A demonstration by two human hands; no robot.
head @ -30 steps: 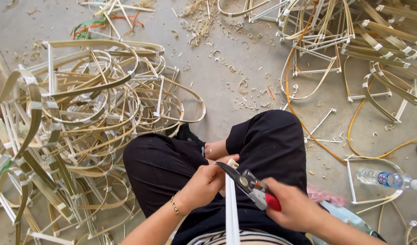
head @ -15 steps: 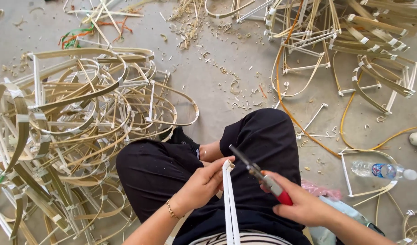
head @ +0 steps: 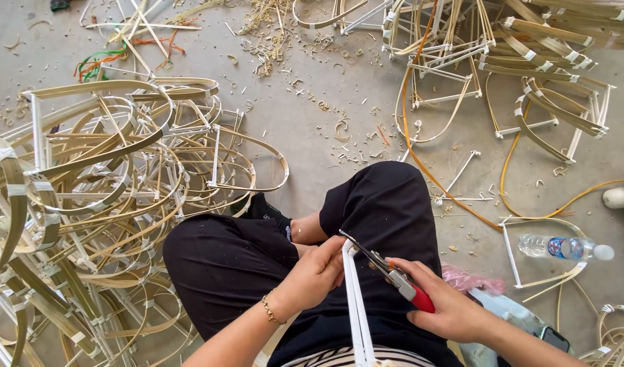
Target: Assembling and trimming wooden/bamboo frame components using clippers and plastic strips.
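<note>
While the person sits cross-legged on the concrete floor [head: 305, 143] in black trousers, the head view shows the left hand [head: 317, 272] closed around the top of a pair of white strips [head: 356, 306] that rise from the lap to just above the knee. The right hand [head: 448, 306] grips red-handled pliers [head: 387, 268], whose dark tip lies against the strips' upper end beside the left fingers; whether the tip bites the strips cannot be told. A bead bracelet [head: 270, 310] circles the left wrist. To the left lies a big tangle of bent bamboo frames [head: 108, 197], crowding right up to the left knee. More frames [head: 523, 61] are heaped at the upper right, well apart from the hands. Shavings [head: 271, 30] litter the floor beyond the knees. An orange cord [head: 421, 156] curves past the right knee. A plastic bottle [head: 563, 247] lies on its side to the right, and a pink bag [head: 472, 280] sits just beside the right wrist.
</note>
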